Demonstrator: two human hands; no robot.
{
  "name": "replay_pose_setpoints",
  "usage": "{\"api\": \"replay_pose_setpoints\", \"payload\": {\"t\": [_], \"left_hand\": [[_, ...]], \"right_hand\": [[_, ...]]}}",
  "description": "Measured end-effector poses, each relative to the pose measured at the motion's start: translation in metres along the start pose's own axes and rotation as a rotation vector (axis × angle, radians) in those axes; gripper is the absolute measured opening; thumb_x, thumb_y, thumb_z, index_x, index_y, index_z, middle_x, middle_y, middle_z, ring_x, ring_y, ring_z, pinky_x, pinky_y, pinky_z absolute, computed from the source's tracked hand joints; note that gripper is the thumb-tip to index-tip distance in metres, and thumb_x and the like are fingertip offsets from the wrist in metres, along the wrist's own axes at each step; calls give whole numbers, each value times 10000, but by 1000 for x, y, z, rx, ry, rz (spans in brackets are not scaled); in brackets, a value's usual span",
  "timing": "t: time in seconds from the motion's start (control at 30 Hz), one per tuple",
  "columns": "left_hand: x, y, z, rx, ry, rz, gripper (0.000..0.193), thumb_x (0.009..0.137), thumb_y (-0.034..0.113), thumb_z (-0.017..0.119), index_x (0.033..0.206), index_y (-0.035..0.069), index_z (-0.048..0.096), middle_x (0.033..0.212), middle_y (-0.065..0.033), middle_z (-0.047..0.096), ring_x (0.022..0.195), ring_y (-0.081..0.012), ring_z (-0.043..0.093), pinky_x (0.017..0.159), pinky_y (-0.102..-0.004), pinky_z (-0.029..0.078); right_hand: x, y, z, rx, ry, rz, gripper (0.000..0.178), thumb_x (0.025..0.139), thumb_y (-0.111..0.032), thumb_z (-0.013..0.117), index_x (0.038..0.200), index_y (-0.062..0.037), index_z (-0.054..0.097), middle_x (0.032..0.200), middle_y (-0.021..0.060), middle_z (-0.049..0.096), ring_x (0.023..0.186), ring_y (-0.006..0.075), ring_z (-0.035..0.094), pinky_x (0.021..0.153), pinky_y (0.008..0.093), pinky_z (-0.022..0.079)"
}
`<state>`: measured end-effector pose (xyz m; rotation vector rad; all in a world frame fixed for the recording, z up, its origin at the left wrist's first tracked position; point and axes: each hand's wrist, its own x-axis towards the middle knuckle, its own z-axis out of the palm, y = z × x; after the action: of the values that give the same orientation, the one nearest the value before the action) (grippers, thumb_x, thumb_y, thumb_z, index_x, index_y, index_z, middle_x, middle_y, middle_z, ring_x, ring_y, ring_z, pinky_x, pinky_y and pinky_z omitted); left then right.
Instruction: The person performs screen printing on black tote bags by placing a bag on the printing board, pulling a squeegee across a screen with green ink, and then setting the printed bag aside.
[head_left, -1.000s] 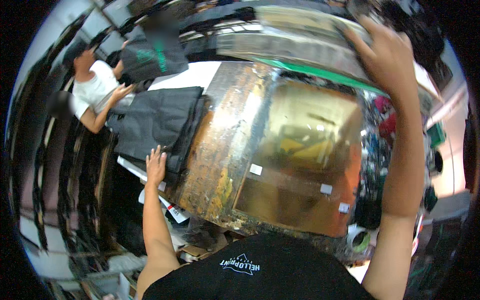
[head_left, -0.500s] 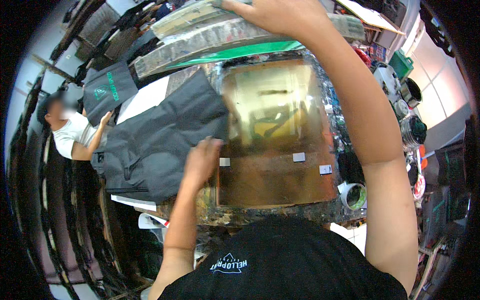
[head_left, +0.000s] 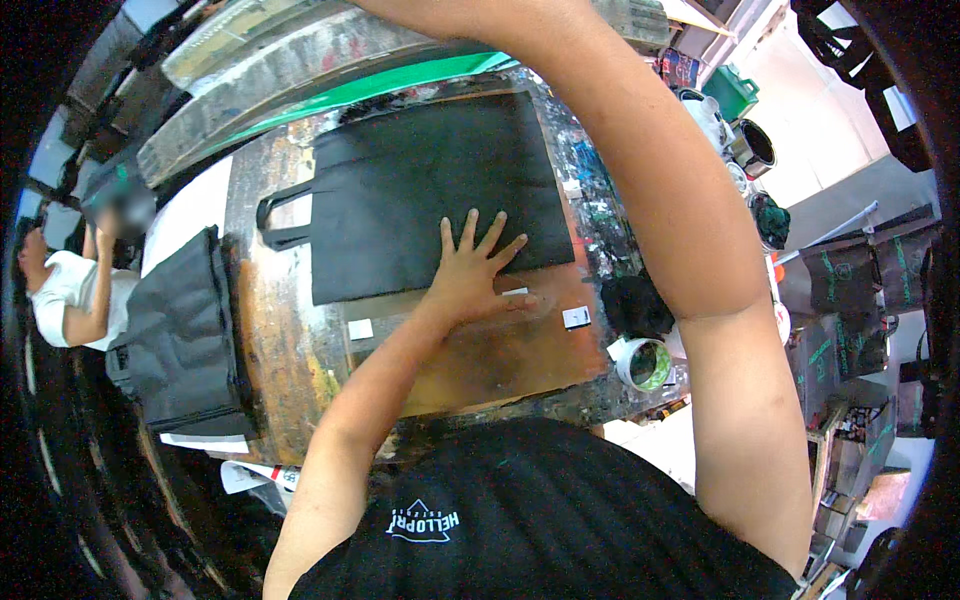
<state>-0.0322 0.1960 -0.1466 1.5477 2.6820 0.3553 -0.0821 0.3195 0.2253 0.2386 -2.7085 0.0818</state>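
A black fabric bag [head_left: 400,180] lies flat over the far part of a shiny brown board [head_left: 470,370], its handles [head_left: 285,220] pointing left. My left hand [head_left: 475,265] rests palm down on the bag's near edge, with fingers spread and the thumb over the bare board. Small white tabs [head_left: 360,329] sit on the board along that edge. My right arm reaches across the far side to a raised frame [head_left: 300,75] with a green panel [head_left: 380,92]. Of my right hand [head_left: 430,12] only part shows; its fingers are cut off by the upper edge.
A stack of black bags [head_left: 185,345] lies at the left, near a co-worker in a white shirt [head_left: 85,300] holding a dark bag. At the right stand a tub with green residue [head_left: 645,364], a crumpled black cloth [head_left: 637,305] and several cans [head_left: 752,148].
A black bag now covers the far part of the board, which was bare. My left hand has moved from the bags at the left onto it. The view has turned rightward.
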Motion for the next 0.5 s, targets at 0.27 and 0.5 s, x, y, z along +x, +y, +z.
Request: {"api": "replay_pose_setpoints", "payload": {"t": [0.27,0.5], "left_hand": [[-13,35,12,-61,93,-14,1067,801,925,503,1599,218,487,1722,-196,284,1575,-540,160,1184,-800,-13],[-20,41,-3,-108,88,-67,1042,809,869,580,1564,153,525,1689,-228,337,1579,-486,223,1225,-746,45]], "right_hand": [[-10,13,-3,81,85,-105,736,1078,-698,316,808,-93,638,761,32,617,740,167,602,944,494,519],[-2,-5,3,-21,95,7,759,1066,-729,303,947,-67,654,855,52,649,795,173,615,971,486,514]]}}
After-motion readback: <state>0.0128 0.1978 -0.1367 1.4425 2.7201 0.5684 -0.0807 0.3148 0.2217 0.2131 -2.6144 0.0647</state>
